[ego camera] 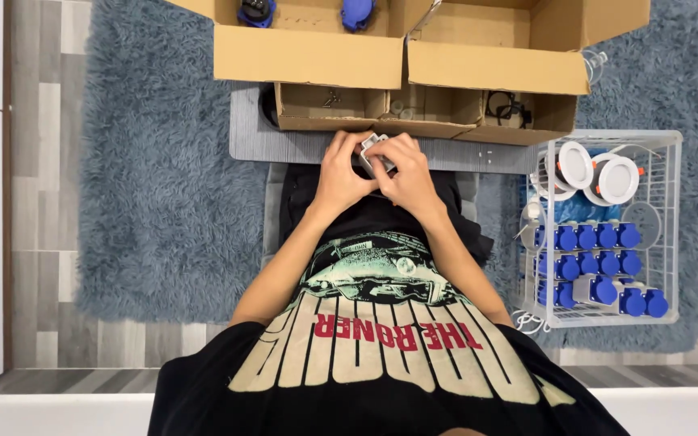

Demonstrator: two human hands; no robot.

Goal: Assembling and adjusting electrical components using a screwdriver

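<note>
Left hand (341, 173) and right hand (405, 178) both closed fingers round a small grey part (372, 150) at twelve o'clock; likely light, rigid, best pinched by its edges

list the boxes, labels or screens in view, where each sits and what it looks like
Large cardboard box: top centre-left, brown, flaps open, blue parts inside.
Second cardboard box: top right beside it, brown, open.
Low cardboard tray: in front of both boxes on a grey mat, brown, divided into compartments.
No screens or separate labels show.
</note>
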